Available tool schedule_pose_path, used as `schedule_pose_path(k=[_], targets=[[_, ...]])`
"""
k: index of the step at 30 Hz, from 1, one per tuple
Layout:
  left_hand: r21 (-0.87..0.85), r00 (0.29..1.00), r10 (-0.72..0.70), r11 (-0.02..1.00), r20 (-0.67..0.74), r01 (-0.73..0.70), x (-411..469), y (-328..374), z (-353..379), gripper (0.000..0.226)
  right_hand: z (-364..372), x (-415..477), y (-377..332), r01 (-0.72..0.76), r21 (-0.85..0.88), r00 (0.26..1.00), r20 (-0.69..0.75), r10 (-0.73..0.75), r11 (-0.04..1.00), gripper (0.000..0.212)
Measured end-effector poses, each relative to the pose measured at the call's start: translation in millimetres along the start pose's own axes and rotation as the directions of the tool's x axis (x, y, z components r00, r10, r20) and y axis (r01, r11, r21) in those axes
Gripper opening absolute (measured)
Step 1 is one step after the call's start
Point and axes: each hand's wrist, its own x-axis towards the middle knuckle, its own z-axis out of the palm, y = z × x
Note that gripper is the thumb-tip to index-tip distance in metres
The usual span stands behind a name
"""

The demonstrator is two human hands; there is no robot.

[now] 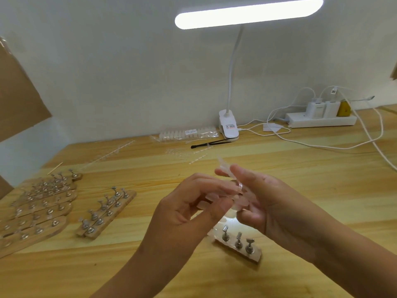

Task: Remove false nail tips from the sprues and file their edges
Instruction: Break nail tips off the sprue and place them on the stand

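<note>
Head view, wooden table (311, 175). Landmark taken: lamp clip (229, 127) at the back edge.

Far left of the clip and nearer the camera lay a stack of wooden holder strips (40, 208) with metal studs, overlapping. Between that stack and the clip, also nearer the camera, a pair of holder strips (107, 214) lay side by side. Just left of the clip, by the wall, sat bagged white nail tips (187, 134). A black tool (211, 143) lay in front of the clip's foot; kind not clear. Loose clear sprues (184, 155) lay just in front of that.

Well in front of the clip, above the table, the left hand (187, 211) had its fingers curled, thumb and fingertips pinching the sprue of nail tips (222, 165). The right hand (275, 203) gripped the same sprue between thumb and forefinger, its clear end pointing toward the clip. Blur hid the exact contact points. Under the hands sat a single holder strip (238, 245) with three upright studs.

Right of the clip, by the wall, a power strip (320, 120) held chargers and white cables.
</note>
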Motion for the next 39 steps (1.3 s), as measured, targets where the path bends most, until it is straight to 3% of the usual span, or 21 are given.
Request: schedule_pose_path(k=[3,7,12,19,23,30,36,39], targets=[[-0.160,0.986,-0.163,0.973,0.038,0.167,1,1,-1,0.015,-2,3,-2,0.117,-0.071,0.989,-0.087,-0.123,0.991,0.047],[-0.219,0.942,-0.330,0.916,0.064,0.336,4,-2,-8,0.024,-8,4,-13,0.241,-0.129,0.950,-0.170,-0.261,0.962,0.029],[-0.234,0.891,-0.453,0.862,0.040,0.449,8,-2,-12,0.017,-14,0,-15,0.344,-0.327,0.919,-0.073,-0.387,0.880,0.036],[-0.224,0.881,-0.471,0.855,0.044,0.468,9,-3,-14,0.016,-15,5,-4,0.299,-0.423,0.941,-0.020,-0.338,0.855,0.063],[-0.238,0.871,-0.488,0.841,0.056,0.486,9,-4,-13,0.022,-14,6,-2,0.294,-0.379,0.944,-0.029,-0.329,0.878,0.065],[-0.284,0.848,-0.524,0.803,0.078,0.523,8,-5,-13,0.029,-14,5,0,0.311,-0.491,0.932,-0.009,-0.362,0.813,0.068],[-0.278,0.837,-0.545,0.797,0.051,0.536,10,-5,-12,0.021,-13,6,4,0.339,-0.570,0.920,0.034,-0.390,0.748,0.065],[-0.304,0.835,-0.546,0.787,0.062,0.537,9,-4,-12,0.015,-14,7,5,0.324,-0.554,0.927,0.023,-0.375,0.767,0.065]])
